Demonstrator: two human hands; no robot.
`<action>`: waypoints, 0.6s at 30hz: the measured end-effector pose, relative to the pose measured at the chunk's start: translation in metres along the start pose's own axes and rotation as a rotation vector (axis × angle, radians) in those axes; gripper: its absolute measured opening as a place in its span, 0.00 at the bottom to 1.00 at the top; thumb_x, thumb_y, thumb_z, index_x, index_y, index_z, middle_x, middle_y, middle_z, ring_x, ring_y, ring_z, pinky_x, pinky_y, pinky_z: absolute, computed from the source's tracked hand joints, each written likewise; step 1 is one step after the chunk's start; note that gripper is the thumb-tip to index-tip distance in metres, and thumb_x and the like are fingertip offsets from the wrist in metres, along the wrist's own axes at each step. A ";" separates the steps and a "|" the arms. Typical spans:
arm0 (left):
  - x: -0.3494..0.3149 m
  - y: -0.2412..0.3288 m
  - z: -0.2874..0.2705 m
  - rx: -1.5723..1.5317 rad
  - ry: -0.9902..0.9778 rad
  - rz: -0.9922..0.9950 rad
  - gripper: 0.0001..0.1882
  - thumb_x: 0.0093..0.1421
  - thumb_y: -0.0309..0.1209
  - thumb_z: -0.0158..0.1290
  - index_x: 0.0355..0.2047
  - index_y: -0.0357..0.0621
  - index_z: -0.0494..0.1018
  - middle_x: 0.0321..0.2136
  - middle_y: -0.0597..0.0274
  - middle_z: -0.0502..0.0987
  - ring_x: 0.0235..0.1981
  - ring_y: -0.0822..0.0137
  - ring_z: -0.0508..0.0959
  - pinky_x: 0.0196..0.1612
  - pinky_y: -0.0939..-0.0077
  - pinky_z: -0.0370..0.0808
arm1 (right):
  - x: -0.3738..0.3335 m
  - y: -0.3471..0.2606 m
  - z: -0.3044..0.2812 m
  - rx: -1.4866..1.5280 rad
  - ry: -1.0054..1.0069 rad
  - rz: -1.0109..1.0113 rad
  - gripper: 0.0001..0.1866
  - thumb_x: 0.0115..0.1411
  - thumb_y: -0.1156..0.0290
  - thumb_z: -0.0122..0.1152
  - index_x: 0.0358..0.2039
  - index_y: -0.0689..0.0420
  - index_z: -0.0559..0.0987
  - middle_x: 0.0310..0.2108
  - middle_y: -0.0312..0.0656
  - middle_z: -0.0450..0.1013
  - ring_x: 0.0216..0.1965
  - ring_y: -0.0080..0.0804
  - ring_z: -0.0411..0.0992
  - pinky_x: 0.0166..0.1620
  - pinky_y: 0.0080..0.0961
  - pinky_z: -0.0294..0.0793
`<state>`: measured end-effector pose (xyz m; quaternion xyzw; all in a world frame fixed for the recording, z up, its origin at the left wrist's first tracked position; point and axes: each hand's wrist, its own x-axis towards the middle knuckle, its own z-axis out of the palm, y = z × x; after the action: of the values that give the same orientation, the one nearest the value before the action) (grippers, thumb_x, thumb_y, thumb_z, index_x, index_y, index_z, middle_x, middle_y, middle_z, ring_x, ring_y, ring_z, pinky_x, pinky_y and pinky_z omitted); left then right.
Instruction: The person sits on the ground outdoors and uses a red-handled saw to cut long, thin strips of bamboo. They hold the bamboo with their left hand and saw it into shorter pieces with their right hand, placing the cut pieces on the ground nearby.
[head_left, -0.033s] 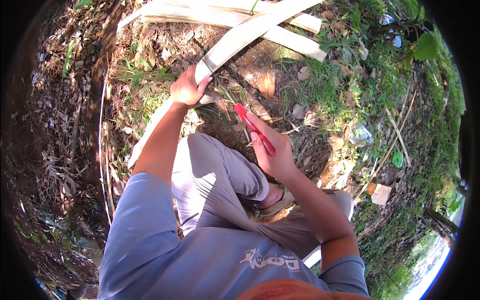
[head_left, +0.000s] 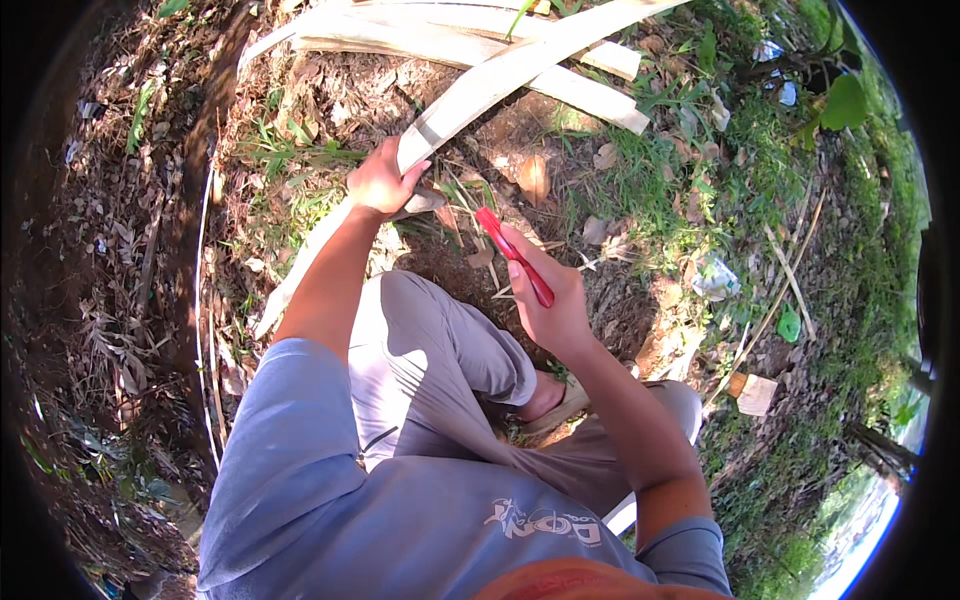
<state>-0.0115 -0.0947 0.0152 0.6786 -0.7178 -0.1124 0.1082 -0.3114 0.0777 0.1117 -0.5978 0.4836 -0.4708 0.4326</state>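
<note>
The long, flat, pale wooden strip [head_left: 490, 82] lies on a slant, its long axis running from the far right down toward the near left, with the left hand [head_left: 378, 182] grasping it partway along, fingers wrapped round its edge. The right hand [head_left: 550, 298] is clenched round a slim, red-handled tool [head_left: 492, 228], to the right and nearer the body; its handle points far-left, crosswise to the strip. From the right hand, the strip lies to the far left, apart from the handle; whether a blade touches it I cannot tell. The left hand is nearer, being on it. More pale wooden strips [head_left: 592, 97] lie crossed beyond.
</note>
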 end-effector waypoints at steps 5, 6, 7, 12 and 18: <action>0.014 0.011 -0.032 -0.064 -0.231 -0.137 0.43 0.62 0.57 0.63 0.66 0.39 0.70 0.52 0.38 0.84 0.55 0.40 0.83 0.58 0.49 0.79 | 0.008 -0.026 0.020 -0.087 0.100 -0.025 0.21 0.74 0.73 0.61 0.66 0.58 0.80 0.42 0.47 0.86 0.38 0.19 0.78 0.46 0.23 0.78; 0.019 0.011 -0.031 -0.046 -0.248 -0.137 0.42 0.61 0.55 0.64 0.66 0.38 0.70 0.52 0.38 0.84 0.55 0.40 0.83 0.59 0.49 0.79 | 0.007 -0.039 0.022 -0.113 0.088 0.074 0.21 0.75 0.72 0.60 0.66 0.58 0.80 0.46 0.46 0.86 0.43 0.20 0.79 0.51 0.23 0.77; 0.023 0.009 -0.031 -0.026 -0.264 -0.138 0.41 0.60 0.52 0.65 0.65 0.37 0.71 0.51 0.39 0.85 0.55 0.41 0.83 0.59 0.50 0.79 | 0.006 -0.044 0.026 -0.101 0.104 0.105 0.21 0.75 0.72 0.60 0.66 0.59 0.80 0.46 0.46 0.86 0.42 0.20 0.79 0.51 0.23 0.78; 0.021 0.007 -0.031 -0.160 -0.231 -0.135 0.35 0.56 0.46 0.65 0.59 0.38 0.74 0.52 0.41 0.84 0.54 0.43 0.84 0.59 0.51 0.80 | -0.005 -0.058 0.035 -0.224 0.095 0.202 0.22 0.75 0.70 0.60 0.67 0.57 0.80 0.45 0.44 0.86 0.38 0.22 0.78 0.47 0.24 0.79; 0.017 0.004 -0.030 -0.218 -0.287 -0.160 0.30 0.55 0.42 0.65 0.54 0.38 0.77 0.50 0.40 0.85 0.53 0.43 0.84 0.57 0.51 0.80 | -0.043 -0.086 0.019 -0.464 -0.024 0.154 0.23 0.74 0.71 0.57 0.67 0.60 0.79 0.51 0.54 0.85 0.47 0.35 0.85 0.53 0.28 0.79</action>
<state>-0.0070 -0.1117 0.0452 0.6946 -0.6534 -0.2930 0.0683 -0.2819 0.1347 0.1853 -0.6481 0.6178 -0.3055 0.3239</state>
